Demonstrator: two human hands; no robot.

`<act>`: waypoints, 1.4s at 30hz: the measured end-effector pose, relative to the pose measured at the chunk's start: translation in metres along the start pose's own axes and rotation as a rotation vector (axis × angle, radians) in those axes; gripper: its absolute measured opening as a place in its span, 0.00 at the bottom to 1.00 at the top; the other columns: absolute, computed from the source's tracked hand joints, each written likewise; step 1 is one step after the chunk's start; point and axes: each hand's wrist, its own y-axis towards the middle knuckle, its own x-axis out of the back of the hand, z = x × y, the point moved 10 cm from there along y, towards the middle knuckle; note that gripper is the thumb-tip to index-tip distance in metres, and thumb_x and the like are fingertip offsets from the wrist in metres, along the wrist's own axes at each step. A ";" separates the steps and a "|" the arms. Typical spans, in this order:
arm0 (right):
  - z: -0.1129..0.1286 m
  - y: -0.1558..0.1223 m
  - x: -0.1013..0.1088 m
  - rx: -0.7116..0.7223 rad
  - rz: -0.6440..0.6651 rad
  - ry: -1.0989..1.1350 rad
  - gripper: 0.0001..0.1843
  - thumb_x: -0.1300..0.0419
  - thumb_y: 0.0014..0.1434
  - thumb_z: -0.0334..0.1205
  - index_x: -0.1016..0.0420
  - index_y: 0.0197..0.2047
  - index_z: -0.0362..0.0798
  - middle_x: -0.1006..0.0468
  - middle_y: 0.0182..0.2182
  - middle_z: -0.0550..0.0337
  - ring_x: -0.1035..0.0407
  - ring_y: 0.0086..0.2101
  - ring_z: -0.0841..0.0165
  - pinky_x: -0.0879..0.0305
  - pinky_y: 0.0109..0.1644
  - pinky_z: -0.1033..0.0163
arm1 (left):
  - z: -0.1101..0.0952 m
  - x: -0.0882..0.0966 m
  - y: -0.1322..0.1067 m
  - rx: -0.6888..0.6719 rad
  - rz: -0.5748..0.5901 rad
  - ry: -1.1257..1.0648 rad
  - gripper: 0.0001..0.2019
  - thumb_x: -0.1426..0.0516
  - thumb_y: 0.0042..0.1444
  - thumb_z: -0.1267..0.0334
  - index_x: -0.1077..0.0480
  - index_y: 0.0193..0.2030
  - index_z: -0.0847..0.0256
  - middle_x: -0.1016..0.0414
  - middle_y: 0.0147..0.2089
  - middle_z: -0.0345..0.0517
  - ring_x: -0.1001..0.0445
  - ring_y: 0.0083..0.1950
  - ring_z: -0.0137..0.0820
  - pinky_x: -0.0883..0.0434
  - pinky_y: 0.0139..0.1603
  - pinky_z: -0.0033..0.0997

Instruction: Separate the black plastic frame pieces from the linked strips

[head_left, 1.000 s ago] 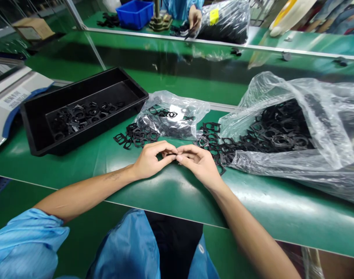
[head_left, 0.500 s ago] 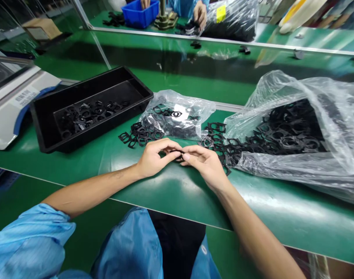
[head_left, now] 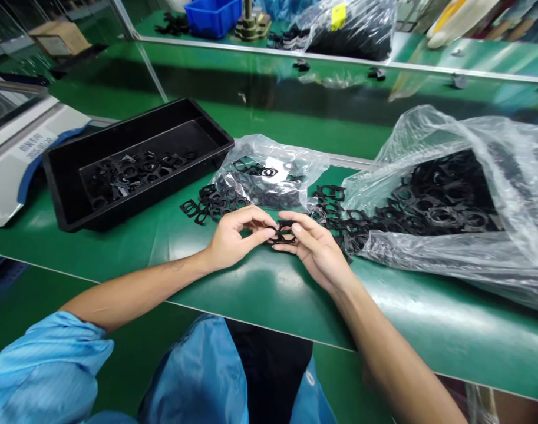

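Observation:
Between both hands is a small black plastic frame (head_left: 288,238) with round openings, held just above the green table. My left hand (head_left: 238,237) pinches its left end between thumb and fingers. On its right end, my right hand (head_left: 313,242) grips with thumb and fingers. Beyond my left hand lies a loose pile of similar black frames (head_left: 215,203). A clear plastic bag (head_left: 313,162) with more black parts and a white label lies past my fingertips. Right of my right hand, black frames (head_left: 357,221) spill from a large clear bag (head_left: 428,247).
A black tray (head_left: 149,203) holding black parts stands at the left, beside a white and blue device (head_left: 39,138). Across a metal rail (head_left: 251,48) are a blue bin (head_left: 211,20) and another filled bag (head_left: 352,35). The table's front edge runs below my forearms.
The black frame has turned so its openings now show, and my right hand has opened its grip slightly around it. Across the rail, the other person's hands have left the view.

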 end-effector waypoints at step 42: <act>0.019 -0.008 0.009 0.243 -0.172 -0.408 0.20 0.29 0.56 0.49 0.28 0.46 0.50 0.22 0.27 0.64 0.21 0.29 0.67 0.23 0.38 0.61 | 0.003 0.022 0.007 -0.024 -0.183 -0.006 0.13 0.33 0.57 0.53 0.23 0.37 0.61 0.25 0.37 0.43 0.24 0.40 0.27 0.22 0.40 0.27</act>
